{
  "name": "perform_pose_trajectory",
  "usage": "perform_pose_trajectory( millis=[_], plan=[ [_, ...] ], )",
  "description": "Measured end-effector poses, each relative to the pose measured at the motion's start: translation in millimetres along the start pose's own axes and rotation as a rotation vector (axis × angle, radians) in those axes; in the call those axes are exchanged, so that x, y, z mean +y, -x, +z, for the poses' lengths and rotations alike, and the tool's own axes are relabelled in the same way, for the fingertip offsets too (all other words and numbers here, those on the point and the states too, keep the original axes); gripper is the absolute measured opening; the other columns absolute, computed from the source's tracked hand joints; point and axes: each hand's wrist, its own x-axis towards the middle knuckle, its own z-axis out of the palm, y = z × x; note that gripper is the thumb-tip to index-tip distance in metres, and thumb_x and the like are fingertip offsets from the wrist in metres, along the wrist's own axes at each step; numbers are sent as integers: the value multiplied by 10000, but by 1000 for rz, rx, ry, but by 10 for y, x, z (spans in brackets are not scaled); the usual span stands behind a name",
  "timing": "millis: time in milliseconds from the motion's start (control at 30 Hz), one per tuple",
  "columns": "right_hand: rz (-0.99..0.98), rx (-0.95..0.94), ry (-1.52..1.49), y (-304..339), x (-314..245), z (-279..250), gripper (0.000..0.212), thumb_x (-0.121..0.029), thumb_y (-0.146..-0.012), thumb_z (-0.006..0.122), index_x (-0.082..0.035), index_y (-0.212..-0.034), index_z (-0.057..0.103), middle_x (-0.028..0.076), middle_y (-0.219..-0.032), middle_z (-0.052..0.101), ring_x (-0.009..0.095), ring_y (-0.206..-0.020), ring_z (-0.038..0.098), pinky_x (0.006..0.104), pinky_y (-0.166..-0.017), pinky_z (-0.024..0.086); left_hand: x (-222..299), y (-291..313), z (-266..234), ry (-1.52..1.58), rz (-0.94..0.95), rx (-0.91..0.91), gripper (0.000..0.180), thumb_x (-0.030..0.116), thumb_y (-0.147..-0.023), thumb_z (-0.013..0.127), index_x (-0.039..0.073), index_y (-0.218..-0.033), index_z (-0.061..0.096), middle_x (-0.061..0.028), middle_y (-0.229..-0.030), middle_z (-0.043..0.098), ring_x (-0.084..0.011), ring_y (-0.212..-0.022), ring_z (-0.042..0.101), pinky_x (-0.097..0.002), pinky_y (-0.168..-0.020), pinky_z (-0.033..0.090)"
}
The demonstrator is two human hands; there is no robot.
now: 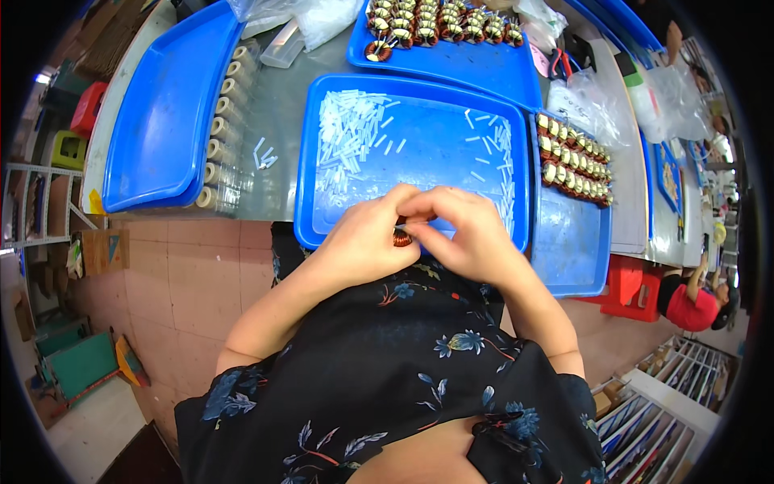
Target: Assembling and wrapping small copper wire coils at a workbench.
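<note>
A copper-wound toroid coil (401, 238) is gripped in the fingers of my left hand (369, 240), mostly hidden by them. My right hand (468, 230) meets it there, thumb and forefinger pinched at the coil's top around a small pale piece that looks like a sleeve. Both hands are over the near edge of a blue tray (435, 87). Inside that tray, short white tube sleeves (347, 129) lie heaped at the left, and more sleeves (501, 161) are scattered along the right side.
Behind stands a blue tray (451, 60) with rows of coils (439, 22). At right, another blue tray (572, 250) holds more coils (574, 157). An upright-edged blue tray (153, 121) and a row of pale rolls (218, 129) are at left. Red-handled pliers (559, 64) lie beyond.
</note>
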Motion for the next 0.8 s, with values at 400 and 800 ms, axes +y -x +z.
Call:
perform_pose_trajectory(
  millis=[400,800],
  plan=[
    [330,-11,-868,69,228,-181,502,-47,-920,654,-8,-1376,447,90,-1237,567,168,-1028,614,323,-861,546,153,-53,-37,-29,182,219,500,189,-772,821,45,-1099,472,-174,-981,652,-345,-908,692,-427,-728,549],
    [300,67,-972,136,209,50,369,13,-939,618,18,-1282,481,111,-1199,602,163,-1063,633,299,-908,528,-47,-18,-106,141,394,172,407,-49,-816,697,-9,-1211,606,-121,-1135,595,-184,-970,654,-296,-820,559]
  ],
)
